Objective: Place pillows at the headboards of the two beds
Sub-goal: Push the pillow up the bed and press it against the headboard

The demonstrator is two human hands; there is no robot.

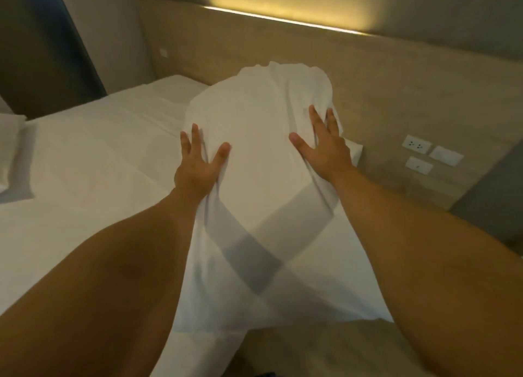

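A white pillow (254, 116) lies lengthwise on the white bed (93, 178), its far end up against the wooden headboard (325, 65). My left hand (198, 164) presses flat on the pillow's left side with fingers spread, bunching the cloth under the palm. My right hand (322, 144) lies on the pillow's right side, fingers spread and reaching over its edge. Both arms cast crossed shadows on the pillowcase's near part. A second white pillow (11, 150) shows partly at the far left edge of the bed.
Wall sockets and switches (424, 153) sit on the headboard panel to the right of the bed. A lit strip (283, 19) glows above the headboard. A dark curtain or panel (42, 51) stands at the back left. Wooden floor (325, 348) shows at the bottom.
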